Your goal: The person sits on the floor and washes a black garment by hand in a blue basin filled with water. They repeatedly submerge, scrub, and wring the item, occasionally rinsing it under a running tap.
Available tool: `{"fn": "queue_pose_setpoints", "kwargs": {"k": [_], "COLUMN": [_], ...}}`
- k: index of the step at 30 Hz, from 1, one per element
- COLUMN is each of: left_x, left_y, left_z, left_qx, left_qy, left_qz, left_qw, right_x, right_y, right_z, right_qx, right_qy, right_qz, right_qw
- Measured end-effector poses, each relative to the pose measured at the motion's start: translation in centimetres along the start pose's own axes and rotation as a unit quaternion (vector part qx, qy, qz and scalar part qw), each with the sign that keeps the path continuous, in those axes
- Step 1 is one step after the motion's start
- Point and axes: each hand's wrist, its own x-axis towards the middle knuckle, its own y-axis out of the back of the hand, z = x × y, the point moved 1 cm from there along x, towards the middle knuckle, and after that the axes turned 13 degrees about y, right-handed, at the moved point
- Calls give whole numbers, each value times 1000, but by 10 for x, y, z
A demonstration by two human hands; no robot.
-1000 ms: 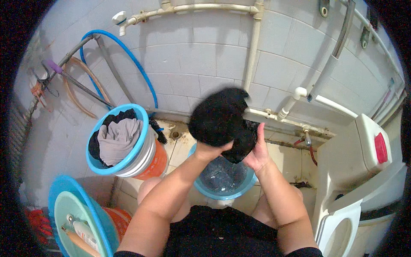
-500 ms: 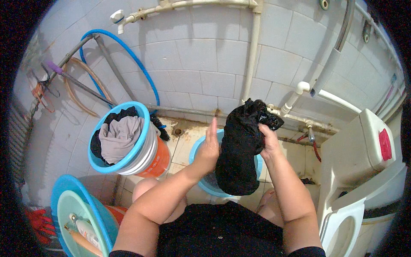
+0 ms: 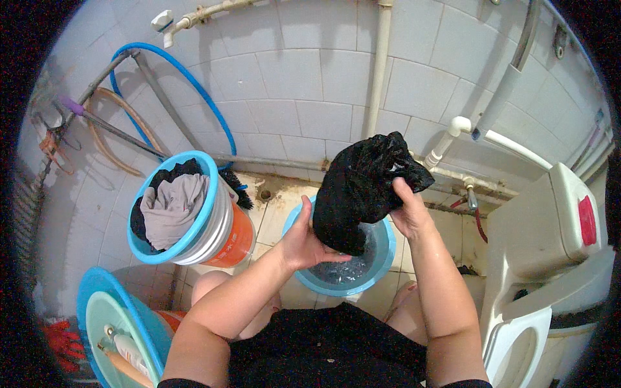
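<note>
A wet black garment (image 3: pixel 356 191) hangs bunched over a light blue basin (image 3: pixel 386 265) of cloudy water on the floor. My right hand (image 3: pixel 411 208) grips the garment's right side, thumb on top and its other fingers partly hidden. At the garment's lower left, my left hand (image 3: pixel 305 240) is open, thumb raised and fingers stretched beneath the cloth's lower end. Which kind of garment it is cannot be made out from the bunched folds.
Left of the basin, a blue-rimmed tub (image 3: pixel 212 194) with grey and black clothes (image 3: pixel 173 205) rests on an orange-and-white bucket (image 3: pixel 234 240). Nearer left are nested basins (image 3: pixel 97 284) holding a bottle and a brush. A toilet (image 3: pixel 537 246) stands at right, pipes (image 3: pixel 378 77) along the wall.
The garment's hanging end has risen and folded up, uncovering the basin's water. My left hand has moved lower and spread its fingers under it; my right hand keeps its grip.
</note>
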Motion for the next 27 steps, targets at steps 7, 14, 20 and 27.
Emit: {"fn": "queue_pose_setpoints", "kwargs": {"k": [7,14,20,27], "left_x": [2,-16,-29,-16], "left_y": [17,-9,-62,-83], "left_z": [26,45,38,16], "left_qx": [22,317,578,673], "left_qy": [-171,-490,-604,-618], "left_qz": [199,484,380,223], "left_qw": [965,653,397,339], "right_x": [1,0,1,8], "right_y": [-10,-15,-16,-23], "right_z": [10,33,48,50], "right_qx": [35,57,150,120], "right_qy": [-103,-175,-233,-236], "right_qz": [0,130,88,34], "right_qw": [994,974,957,964]}}
